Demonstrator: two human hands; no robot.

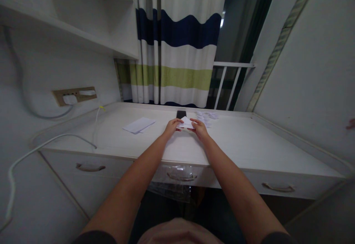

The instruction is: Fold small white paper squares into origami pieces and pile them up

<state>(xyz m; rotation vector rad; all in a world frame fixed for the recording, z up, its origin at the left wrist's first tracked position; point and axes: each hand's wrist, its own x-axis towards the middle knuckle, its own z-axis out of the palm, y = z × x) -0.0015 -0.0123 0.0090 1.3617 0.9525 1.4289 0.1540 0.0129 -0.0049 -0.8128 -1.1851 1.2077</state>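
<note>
Between L hand (172,126) and R hand (200,128), a small white piece of folded paper w/ a pointed far end (186,122) is being gripped, one side per hand, thumbs on top, other fingers beneath. If uneven pull is being applied, the paper could be torn or creased askew. Just beyond the fingertips, a flat black rectangular object (181,114) is being partly hidden; it could be nudged if the hands are being pushed fwd. Beyond the R fingers, near, a loose cluster of small white paper pcs (203,117) is being exposed to scattering by a R-hand sweep. Well left of the L fingers, flat white paper sheets (138,124) are being supported, unweighted, by the white desk (235,144); slippage could be caused by a draught.
</note>
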